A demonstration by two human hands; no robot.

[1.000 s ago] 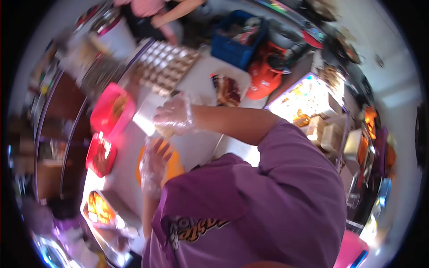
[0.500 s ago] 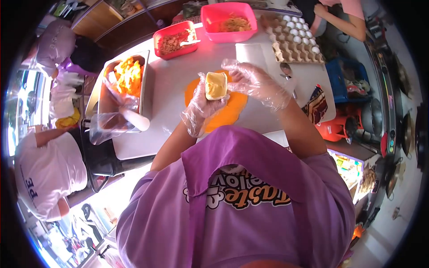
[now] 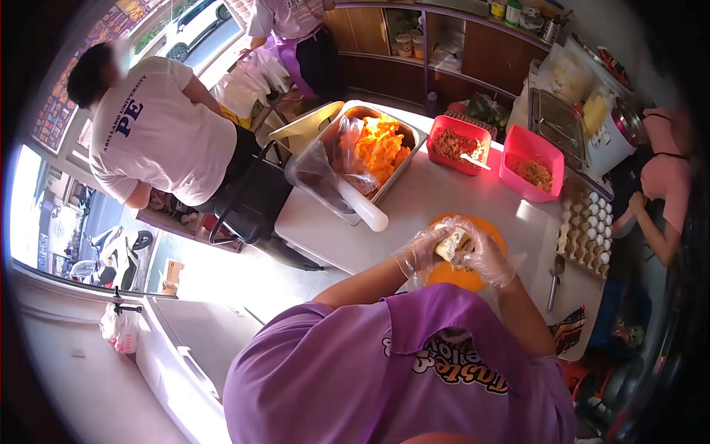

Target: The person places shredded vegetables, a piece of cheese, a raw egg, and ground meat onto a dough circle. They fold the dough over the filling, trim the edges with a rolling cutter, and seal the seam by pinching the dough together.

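Both of my hands wear clear plastic gloves and meet over an orange mat (image 3: 456,277) on the table. My left hand (image 3: 422,253) is wrapped round a small pale wrapped block (image 3: 448,245). My right hand (image 3: 484,255) closes on the block's other side, its fingers at the yellowish part. Part of the block is hidden by the fingers.
A steel pan (image 3: 414,140) of orange food stands beyond my left hand. Behind are red (image 3: 438,160) and pink (image 3: 510,170) tubs. Eggs in a carton (image 3: 568,248) and a metal-handled tool (image 3: 554,288) lie right. People stand left (image 3: 174,126) and right (image 3: 665,174).
The view has swung to the left. My right hand, apart from the block before with its fingers spread, has come in and taken hold of it together with my left hand.
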